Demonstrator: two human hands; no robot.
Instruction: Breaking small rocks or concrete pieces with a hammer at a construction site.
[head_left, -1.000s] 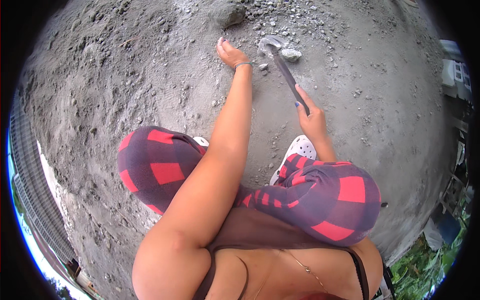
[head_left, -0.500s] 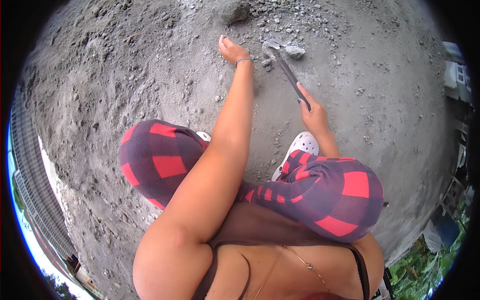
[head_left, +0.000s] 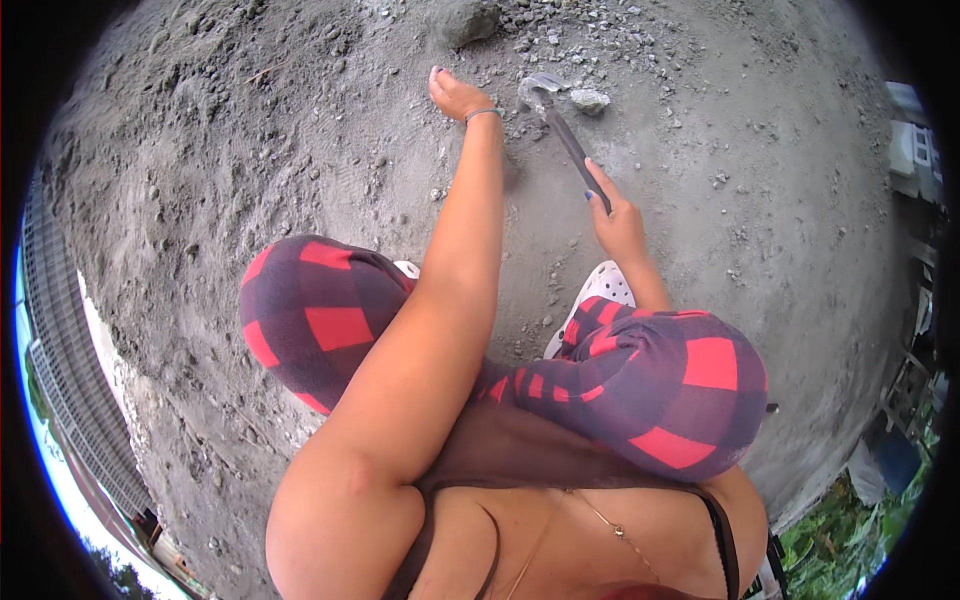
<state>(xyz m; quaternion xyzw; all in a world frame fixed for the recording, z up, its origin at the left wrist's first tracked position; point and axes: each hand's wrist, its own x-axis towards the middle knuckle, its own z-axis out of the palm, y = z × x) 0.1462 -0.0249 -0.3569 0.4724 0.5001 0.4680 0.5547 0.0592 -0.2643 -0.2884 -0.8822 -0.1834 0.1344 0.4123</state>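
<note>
Between knees clad in red-and-dark checked cloth, a perforated white shoe is seen on the grey ground. The dark handle of a hand tool is gripped by the right hand, the forefinger being laid along it. The tool's long axis is directed away and leftward, its metal head (pale and dusty) placed just left of a whitish stone. The left arm is extended forward; its hand is half curled, and whether anything is held cannot be told. Beyond, a larger rock is noted.
</note>
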